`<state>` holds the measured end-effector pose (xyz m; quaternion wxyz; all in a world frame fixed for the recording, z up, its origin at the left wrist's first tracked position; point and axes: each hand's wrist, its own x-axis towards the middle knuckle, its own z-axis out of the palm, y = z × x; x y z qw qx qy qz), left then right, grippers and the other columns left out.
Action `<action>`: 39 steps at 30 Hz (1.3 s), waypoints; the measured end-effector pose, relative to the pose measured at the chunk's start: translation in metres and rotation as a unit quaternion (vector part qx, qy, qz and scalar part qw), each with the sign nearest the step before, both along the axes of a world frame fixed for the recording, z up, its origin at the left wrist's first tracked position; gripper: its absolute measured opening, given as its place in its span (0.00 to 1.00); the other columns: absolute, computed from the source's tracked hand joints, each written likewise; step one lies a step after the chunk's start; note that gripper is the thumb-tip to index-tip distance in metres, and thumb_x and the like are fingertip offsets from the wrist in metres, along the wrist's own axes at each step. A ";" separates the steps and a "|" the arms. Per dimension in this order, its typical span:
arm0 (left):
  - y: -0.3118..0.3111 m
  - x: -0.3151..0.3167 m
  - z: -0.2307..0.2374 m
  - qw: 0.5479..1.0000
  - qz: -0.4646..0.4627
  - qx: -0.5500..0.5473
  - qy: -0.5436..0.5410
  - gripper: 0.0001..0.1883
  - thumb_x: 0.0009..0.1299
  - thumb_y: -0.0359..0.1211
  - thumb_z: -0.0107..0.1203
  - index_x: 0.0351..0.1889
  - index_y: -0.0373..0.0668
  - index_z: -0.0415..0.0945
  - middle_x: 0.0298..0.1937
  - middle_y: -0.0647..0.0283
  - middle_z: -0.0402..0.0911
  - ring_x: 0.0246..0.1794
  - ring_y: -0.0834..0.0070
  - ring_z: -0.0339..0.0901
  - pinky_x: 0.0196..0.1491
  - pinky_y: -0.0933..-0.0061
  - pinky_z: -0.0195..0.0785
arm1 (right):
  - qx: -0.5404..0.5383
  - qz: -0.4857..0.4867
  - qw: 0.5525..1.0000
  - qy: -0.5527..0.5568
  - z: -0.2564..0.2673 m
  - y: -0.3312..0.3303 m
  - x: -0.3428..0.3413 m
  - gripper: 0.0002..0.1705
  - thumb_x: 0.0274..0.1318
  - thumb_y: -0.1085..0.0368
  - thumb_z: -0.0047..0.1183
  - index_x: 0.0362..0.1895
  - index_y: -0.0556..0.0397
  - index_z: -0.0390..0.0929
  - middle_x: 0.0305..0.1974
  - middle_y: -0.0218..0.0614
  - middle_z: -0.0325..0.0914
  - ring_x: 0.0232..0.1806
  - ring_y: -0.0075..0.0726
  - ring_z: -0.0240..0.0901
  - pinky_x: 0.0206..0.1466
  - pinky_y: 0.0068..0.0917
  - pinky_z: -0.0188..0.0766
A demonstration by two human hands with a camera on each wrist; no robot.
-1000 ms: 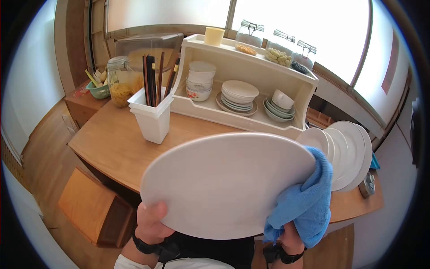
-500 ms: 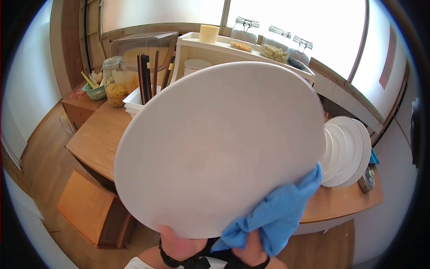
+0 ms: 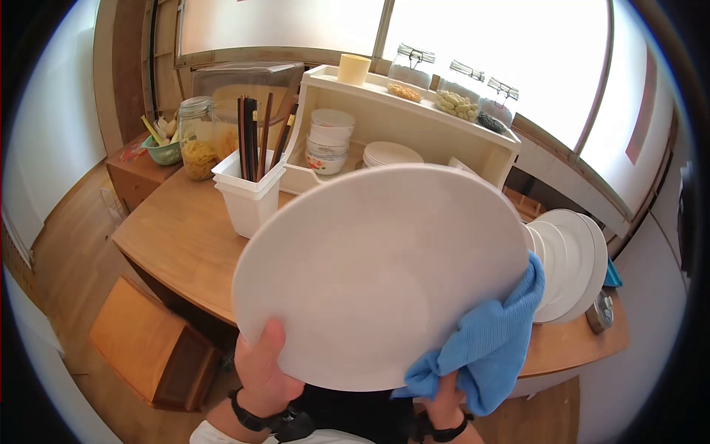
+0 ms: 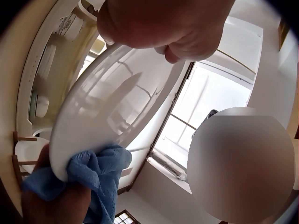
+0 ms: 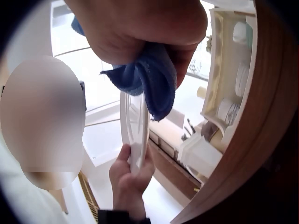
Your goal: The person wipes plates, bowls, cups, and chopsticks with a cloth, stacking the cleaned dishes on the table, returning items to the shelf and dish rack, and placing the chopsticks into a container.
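A large white plate (image 3: 377, 274) is held up over the near edge of the table, tilted with one broad face toward the head camera. My left hand (image 3: 265, 366) grips its lower left rim, thumb lying on the near face. At the lower right, my right hand (image 3: 444, 399) pinches the rim through a blue cloth (image 3: 484, 348). The cloth folds over the edge and hangs down, covering most of the right fingers. In the right wrist view, the plate (image 5: 135, 126) appears edge-on between both hands.
Behind the plate, a cream shelf unit (image 3: 302, 180) holds stacked bowls (image 3: 328, 140) and small plates (image 3: 392, 153); jars (image 3: 457, 92) stand on top. White containers with chopsticks (image 3: 249, 196) are at left. Several plates (image 3: 573, 259) stand upright at right, near a metal tin (image 3: 600, 312). A wooden stool (image 3: 140, 340) is lower left.
The plate rose and tipped toward the head camera, then came partway back down. Both hands kept their hold on it, and the cloth moved in along the lower right rim.
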<state>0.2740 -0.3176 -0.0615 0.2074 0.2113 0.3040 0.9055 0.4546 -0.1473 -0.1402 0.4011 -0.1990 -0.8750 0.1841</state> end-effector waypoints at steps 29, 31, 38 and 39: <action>0.018 -0.005 -0.019 0.980 -0.097 0.136 -0.104 0.39 0.71 0.56 0.43 0.72 0.41 0.50 0.70 0.52 0.60 0.67 0.52 0.61 0.66 0.50 0.58 | -0.018 -0.035 0.960 0.276 0.110 0.041 -0.025 0.61 0.37 0.50 0.73 0.71 0.53 0.50 0.65 0.46 0.60 0.66 0.49 0.60 0.68 0.42 0.57; 0.016 -0.005 -0.022 0.984 -0.097 0.124 -0.082 0.40 0.71 0.57 0.43 0.73 0.41 0.49 0.71 0.52 0.59 0.68 0.52 0.60 0.66 0.50 0.57 | 0.040 -0.078 0.950 0.301 0.108 0.041 -0.022 0.63 0.35 0.49 0.74 0.72 0.53 0.49 0.65 0.45 0.59 0.66 0.49 0.59 0.69 0.42 0.56; 0.002 0.001 -0.037 0.981 -0.134 0.125 -0.058 0.45 0.68 0.61 0.44 0.73 0.41 0.45 0.71 0.51 0.56 0.68 0.51 0.59 0.65 0.46 0.59 | -0.357 0.360 0.823 0.254 0.097 0.014 -0.012 0.47 0.54 0.49 0.62 0.68 0.63 0.54 0.62 0.41 0.65 0.63 0.39 0.63 0.66 0.35 0.61; -0.002 0.001 -0.037 0.984 -0.149 0.092 -0.038 0.46 0.67 0.62 0.43 0.74 0.44 0.44 0.73 0.53 0.54 0.70 0.52 0.56 0.66 0.44 0.56 | -0.359 0.361 0.823 0.253 0.119 0.008 -0.018 0.47 0.54 0.49 0.62 0.68 0.63 0.54 0.62 0.41 0.65 0.63 0.39 0.63 0.66 0.35 0.61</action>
